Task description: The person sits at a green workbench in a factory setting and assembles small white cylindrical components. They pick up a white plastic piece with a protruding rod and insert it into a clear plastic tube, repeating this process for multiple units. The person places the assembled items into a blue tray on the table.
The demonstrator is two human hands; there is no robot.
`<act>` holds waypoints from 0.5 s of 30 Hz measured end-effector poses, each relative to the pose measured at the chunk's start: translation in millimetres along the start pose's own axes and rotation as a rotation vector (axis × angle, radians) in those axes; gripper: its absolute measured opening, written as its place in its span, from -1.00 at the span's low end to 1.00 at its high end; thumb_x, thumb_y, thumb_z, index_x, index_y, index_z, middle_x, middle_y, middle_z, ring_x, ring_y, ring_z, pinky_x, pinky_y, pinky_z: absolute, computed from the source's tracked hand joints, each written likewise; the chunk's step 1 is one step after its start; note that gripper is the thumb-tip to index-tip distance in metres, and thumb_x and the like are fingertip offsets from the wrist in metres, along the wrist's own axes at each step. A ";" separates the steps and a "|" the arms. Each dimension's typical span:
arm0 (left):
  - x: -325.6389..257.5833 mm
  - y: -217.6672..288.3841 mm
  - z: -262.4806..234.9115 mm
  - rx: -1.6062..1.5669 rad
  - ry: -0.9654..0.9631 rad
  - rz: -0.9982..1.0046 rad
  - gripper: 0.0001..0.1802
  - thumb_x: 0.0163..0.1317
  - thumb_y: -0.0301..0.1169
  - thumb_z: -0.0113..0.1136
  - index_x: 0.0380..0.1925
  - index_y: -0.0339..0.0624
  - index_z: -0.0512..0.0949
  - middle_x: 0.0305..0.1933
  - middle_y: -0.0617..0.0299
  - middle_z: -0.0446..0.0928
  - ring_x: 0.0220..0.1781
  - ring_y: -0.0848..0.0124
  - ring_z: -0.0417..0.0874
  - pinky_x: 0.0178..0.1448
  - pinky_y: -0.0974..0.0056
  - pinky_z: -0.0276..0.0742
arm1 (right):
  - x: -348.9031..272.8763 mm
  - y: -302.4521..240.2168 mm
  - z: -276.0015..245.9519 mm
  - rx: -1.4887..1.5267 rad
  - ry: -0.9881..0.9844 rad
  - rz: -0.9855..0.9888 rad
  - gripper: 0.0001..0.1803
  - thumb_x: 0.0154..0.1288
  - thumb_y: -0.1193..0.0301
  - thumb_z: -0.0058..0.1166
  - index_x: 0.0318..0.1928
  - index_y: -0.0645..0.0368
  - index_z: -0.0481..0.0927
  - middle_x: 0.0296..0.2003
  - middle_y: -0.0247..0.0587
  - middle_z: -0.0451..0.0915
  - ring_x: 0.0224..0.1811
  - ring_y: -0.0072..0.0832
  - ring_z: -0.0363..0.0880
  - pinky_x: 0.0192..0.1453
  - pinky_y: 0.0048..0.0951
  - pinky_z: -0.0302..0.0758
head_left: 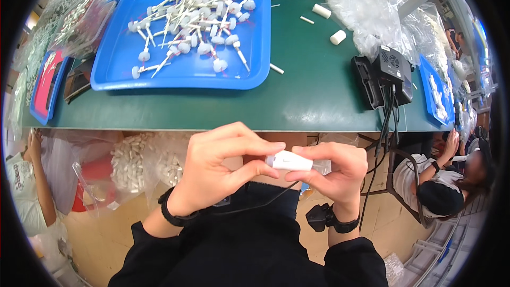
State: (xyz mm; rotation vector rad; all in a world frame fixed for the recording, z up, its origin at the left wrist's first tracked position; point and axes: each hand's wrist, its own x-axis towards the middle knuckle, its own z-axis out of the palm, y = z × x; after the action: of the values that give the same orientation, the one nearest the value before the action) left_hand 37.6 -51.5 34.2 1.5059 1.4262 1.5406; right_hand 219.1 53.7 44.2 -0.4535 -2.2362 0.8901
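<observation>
In front of my body, below the table edge, a small white tapered plastic piece point(291, 160) lies level between my two hands. My left hand point(220, 162) pinches its greyish, translucent end with thumb and forefinger. At the opposite end, my right hand point(337, 167) grips the piece the same way. A small printed mark shows on its side. Beyond my hands, a large blue tray point(180, 82) holds a heap of thin white stick parts point(204, 16) with pale grey rounded heads.
Short white cylinders point(338, 37) lie on the green table point(308, 95) near clear plastic bags point(366, 10). A black device point(393, 72) with cables stands at the right. Below the table, a bag of white pieces point(130, 162) hangs at left; another person point(433, 180) sits at right.
</observation>
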 end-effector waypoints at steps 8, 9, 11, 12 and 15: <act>5.0 -15.1 -15.3 -0.200 0.075 -0.042 -0.69 -0.12 -0.66 0.37 -0.28 -0.31 0.61 -0.24 0.09 0.55 -0.23 0.40 0.62 -0.16 0.35 0.61 | 62.7 15.0 -31.7 0.104 -0.247 0.110 -0.54 -0.12 0.31 0.44 -0.20 0.22 0.57 -0.31 -0.26 0.65 -0.40 -0.56 0.66 -0.27 -0.54 0.53; 4.3 -17.2 -17.5 -0.270 0.125 -0.057 -0.70 -0.11 -0.68 0.35 -0.28 -0.33 0.59 -0.21 0.06 0.53 -0.20 0.39 0.61 -0.14 0.33 0.61 | 79.5 23.6 -42.2 0.078 -0.197 0.201 -0.65 -0.01 0.36 0.34 -0.21 0.24 0.57 -0.34 -0.29 0.65 -0.38 -0.60 0.65 -0.28 -0.59 0.51; 0.1 -24.4 -26.3 -0.327 0.154 -0.073 -0.71 -0.08 -0.74 0.28 -0.28 -0.40 0.52 -0.10 -0.01 0.46 -0.08 0.34 0.57 -0.03 0.28 0.59 | 121.8 49.0 -57.7 -0.221 -0.077 0.241 -0.74 0.11 0.35 0.18 -0.20 0.21 0.60 -0.40 -0.26 0.65 -0.42 -0.59 0.60 -0.35 -0.56 0.47; 0.3 -26.1 -26.5 -0.363 0.174 -0.089 -0.71 -0.07 -0.74 0.27 -0.28 -0.40 0.52 -0.11 0.00 0.47 -0.08 0.34 0.57 0.00 0.28 0.57 | 145.7 58.1 -67.2 -0.409 -0.142 0.315 -0.69 0.19 0.31 0.12 -0.14 0.27 0.56 -0.31 -0.17 0.61 -0.36 -0.55 0.56 -0.24 -0.55 0.46; 8.4 -28.2 -19.1 -0.486 0.178 -0.132 -0.69 -0.06 -0.76 0.25 -0.25 -0.40 0.52 -0.13 0.03 0.48 -0.07 0.33 0.57 0.05 0.28 0.55 | 177.0 139.0 -91.2 -0.871 -0.118 0.070 -0.71 0.09 0.38 0.13 -0.18 0.29 0.57 -0.24 0.02 0.62 -0.27 -0.12 0.61 -0.18 -0.23 0.53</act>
State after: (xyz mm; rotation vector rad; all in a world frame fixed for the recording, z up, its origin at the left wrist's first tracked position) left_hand 10.1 -41.5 14.9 0.9890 1.1051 1.8084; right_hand 167.0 288.6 77.1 -0.8792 -2.6508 -0.0894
